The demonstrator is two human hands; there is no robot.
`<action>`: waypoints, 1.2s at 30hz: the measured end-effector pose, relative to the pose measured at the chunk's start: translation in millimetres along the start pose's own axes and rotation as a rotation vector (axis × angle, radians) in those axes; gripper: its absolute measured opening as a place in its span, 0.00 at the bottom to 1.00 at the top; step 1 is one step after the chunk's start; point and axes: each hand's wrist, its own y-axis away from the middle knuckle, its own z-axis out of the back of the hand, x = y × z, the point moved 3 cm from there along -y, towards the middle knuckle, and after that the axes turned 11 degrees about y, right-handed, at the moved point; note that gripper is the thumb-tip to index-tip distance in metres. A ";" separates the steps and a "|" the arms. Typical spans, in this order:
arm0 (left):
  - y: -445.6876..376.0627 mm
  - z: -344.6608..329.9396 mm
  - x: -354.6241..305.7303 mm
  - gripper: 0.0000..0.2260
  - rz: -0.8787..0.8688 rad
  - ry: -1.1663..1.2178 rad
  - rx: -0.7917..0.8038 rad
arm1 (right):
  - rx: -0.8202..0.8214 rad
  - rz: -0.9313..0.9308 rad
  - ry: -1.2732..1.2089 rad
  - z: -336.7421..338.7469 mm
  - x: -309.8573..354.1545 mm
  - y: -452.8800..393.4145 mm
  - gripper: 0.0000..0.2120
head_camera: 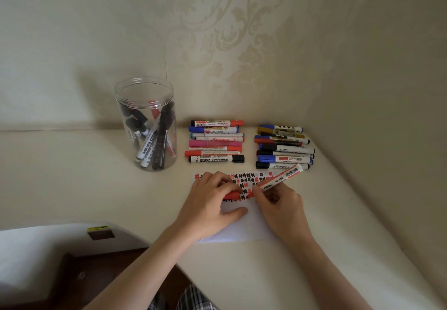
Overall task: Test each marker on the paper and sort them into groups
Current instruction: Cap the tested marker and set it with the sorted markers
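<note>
Your right hand (278, 203) gripped the red marker (278, 178), tip on the paper (244, 227), w/ left hand (212, 203) holding its red cap (231, 194): mid-test, I think; next recap & sort.

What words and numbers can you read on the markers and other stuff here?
"WHITEBOARD MARKER": upside down on the black-capped marker at the front of the left pile.
"WB-8801": on the red marker that the right hand holds.
"WB-8801": it seems, on the top red marker in the left pile; small.
"MARKER": on a marker in the jar.
Other marker labels, the marks on the paper and the yellow sticker: too blurred.
</note>
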 end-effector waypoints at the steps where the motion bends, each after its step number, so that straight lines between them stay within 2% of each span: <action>1: 0.0 -0.2 -0.3 0.24 -0.001 0.001 -0.001 | -0.003 0.000 0.000 0.5 0.5 0.6 0.08; 5: -0.4 0.1 -1.3 0.25 -0.004 0.002 -0.003 | -0.018 -0.013 -0.002 1.2 0.1 -0.3 0.06; 11: -1.3 -0.3 0.6 0.25 -0.015 0.016 -0.007 | -0.017 -0.031 0.003 1.7 3.7 0.5 0.09; 13: -0.9 -0.1 2.9 0.21 -0.026 0.046 -0.030 | -0.013 -0.066 -0.017 2.8 2.3 -0.4 0.08; 16: -1.0 -0.7 5.9 0.12 -0.036 0.089 -0.045 | -0.045 -0.185 -0.187 8.8 -1.6 -4.6 0.08; 19: -1.5 5.4 3.8 0.07 0.023 0.261 -0.077 | -0.046 -0.285 -0.287 13.7 -3.4 -7.2 0.12; 21: -1.1 13.6 3.9 0.07 0.096 0.468 -0.119 | -0.006 -0.325 -0.336 14.6 -1.3 -8.1 0.13; 24: 0.7 20.7 6.9 0.08 0.176 0.690 -0.131 | 0.053 -0.347 -0.542 16.3 11.8 -8.1 0.13; 29: 0.7 22.9 9.8 0.09 0.271 0.801 -0.176 | 0.163 -0.275 -0.579 7.3 36.4 -2.2 0.13; 36: 1.2 24.1 9.3 0.06 0.284 0.840 -0.192 | 0.166 -0.233 -0.594 -0.5 48.3 1.0 0.12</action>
